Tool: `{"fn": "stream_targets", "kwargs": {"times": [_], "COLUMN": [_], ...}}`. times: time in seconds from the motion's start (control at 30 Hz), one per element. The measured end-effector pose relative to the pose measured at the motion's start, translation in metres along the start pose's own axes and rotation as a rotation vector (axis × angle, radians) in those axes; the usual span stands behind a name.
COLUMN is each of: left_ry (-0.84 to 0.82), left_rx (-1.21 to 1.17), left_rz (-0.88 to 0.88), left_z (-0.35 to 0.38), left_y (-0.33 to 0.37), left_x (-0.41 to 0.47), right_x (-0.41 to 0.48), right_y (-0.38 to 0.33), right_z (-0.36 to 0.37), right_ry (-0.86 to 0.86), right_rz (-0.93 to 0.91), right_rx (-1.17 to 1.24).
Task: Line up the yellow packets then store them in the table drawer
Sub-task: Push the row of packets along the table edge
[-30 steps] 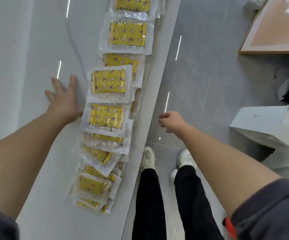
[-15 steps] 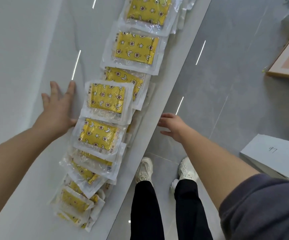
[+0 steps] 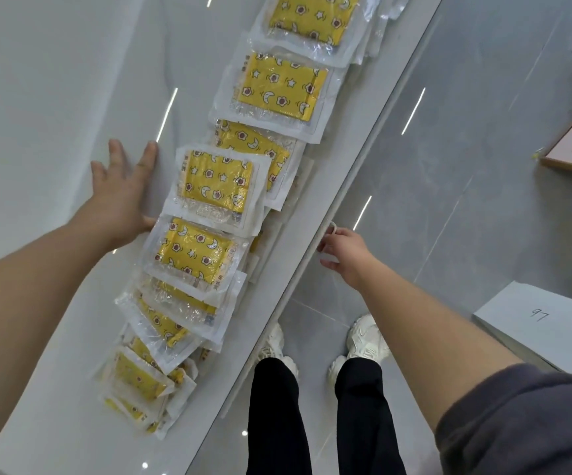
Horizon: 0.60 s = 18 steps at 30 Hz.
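Bright, even light from overhead. Thin white streaks of lamp glare lie on the glossy worktop (image 3: 55,80) and the floor (image 3: 466,207); the clear wrap of the yellow packets (image 3: 214,181) glints. Shadows are faint and soft-edged. Focus is sharp mid-frame; the wide lens bends straight edges and swells the near forearms (image 3: 20,320)

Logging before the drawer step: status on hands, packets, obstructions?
Left hand flat on table, thumb at packet row. Right hand at its front edge, grip unclear. Packets lined up, overlapping. No open drawer in view.
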<state>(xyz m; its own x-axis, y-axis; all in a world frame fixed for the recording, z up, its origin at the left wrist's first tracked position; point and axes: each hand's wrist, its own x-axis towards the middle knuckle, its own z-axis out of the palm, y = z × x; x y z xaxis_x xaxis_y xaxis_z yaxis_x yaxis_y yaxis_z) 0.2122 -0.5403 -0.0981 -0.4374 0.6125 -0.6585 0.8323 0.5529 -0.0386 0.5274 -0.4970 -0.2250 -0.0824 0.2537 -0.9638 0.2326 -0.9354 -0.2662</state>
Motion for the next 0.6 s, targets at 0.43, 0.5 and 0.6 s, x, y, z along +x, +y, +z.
{"fn": "stream_targets", "kwargs": {"times": [0.43,0.5,0.6], "left_ry": [-0.017,-0.023,-0.023], "left_rx": [-0.021,-0.022,-0.024], "left_rz": [-0.009,-0.002,0.006], "left_z": [-0.001,-0.001,0.0], "left_y": [0.001,0.0,-0.003], "left_x": [-0.003,-0.002,0.0], "right_x": [-0.065,-0.074,-0.082], "right_y": [0.026,0.026,0.023], "right_z": [-0.044,-0.038,-0.023], "right_ry": [0.083,0.09,0.17], "right_rz": [-0.068,-0.118,-0.187], "right_rx": [0.418,0.328,0.024]}}
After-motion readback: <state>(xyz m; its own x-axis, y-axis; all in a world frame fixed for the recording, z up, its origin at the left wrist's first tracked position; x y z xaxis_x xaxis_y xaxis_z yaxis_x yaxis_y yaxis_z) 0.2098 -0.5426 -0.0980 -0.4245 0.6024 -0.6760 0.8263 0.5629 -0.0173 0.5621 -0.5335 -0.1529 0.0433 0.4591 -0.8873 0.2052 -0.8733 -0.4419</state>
